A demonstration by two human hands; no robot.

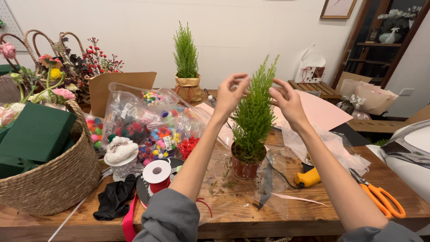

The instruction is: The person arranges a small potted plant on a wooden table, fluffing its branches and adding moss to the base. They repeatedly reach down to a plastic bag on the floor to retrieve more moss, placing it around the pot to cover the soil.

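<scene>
- Head view: I see my left hand (231, 94) and right hand (286, 101) raised either side of the small green conifer in a brown pot (251, 130), centre of the wooden table (313, 210).
- Both hands' fingers are loosely spread; whether fingertips pinch the foliage I cannot tell.
- Orange-handled scissors (380, 197) lie near right.
- Woven basket (53, 179) is cut off at left.

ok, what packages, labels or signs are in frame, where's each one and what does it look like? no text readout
Clear bags of pompoms: left of the left hand; crinkled plastic, multicoloured balls, small white labels.
Paper gift bag: against the back wall, beyond the right hand; white, with a dark red patterned front.
Brown paper wrap: around the far small tree's pot, tied with red string.
Framed picture: top of the wall, pale, brown frame.
No screens.
</scene>
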